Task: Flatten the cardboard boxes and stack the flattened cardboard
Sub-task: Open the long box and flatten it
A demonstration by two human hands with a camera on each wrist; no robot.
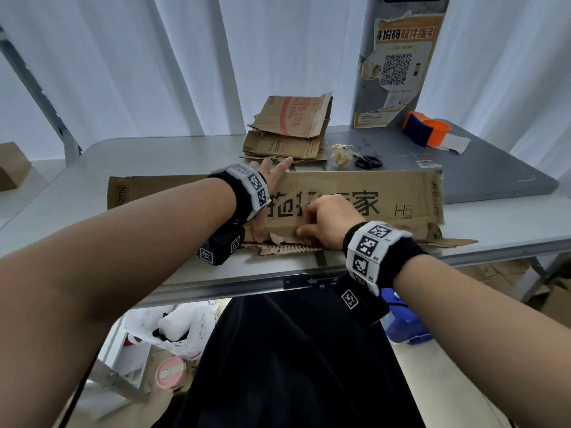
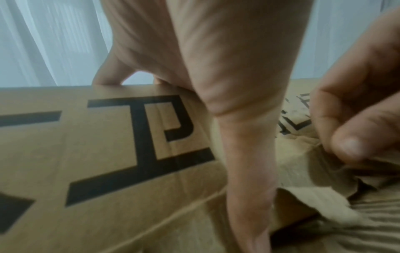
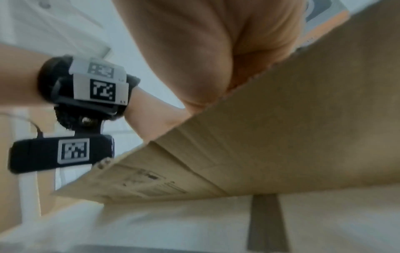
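Long box: a long cardboard box [image 1: 355,196] with large black printed characters lies across the near part of the table [image 1: 92,168], lengthwise from 9 to 3 o'clock; its near edge is torn, with corrugated layers showing.
Left hand [image 1: 272,186]: fingers straight and spread, laid flat across the box's top face, fingertips at its far edge, thumb [image 2: 249,171] down over the near face.
Right hand [image 1: 327,220]: fingers curled, pinching the torn paper at the near edge, just at 3 o'clock of the left thumb.
Inside the box: cannot tell; the ends are not seen into.
Flattened stack: a pile of flattened cardboard [image 1: 290,131] sits at 12 o'clock of the box, its top sheet bearing a red stripe.
Beside the stack: a wad of crumpled tape [image 1: 340,156] and black scissors [image 1: 369,162] at its 3 o'clock.
Far right: an orange tape dispenser [image 1: 428,128] at 2 o'clock, on a grey board.
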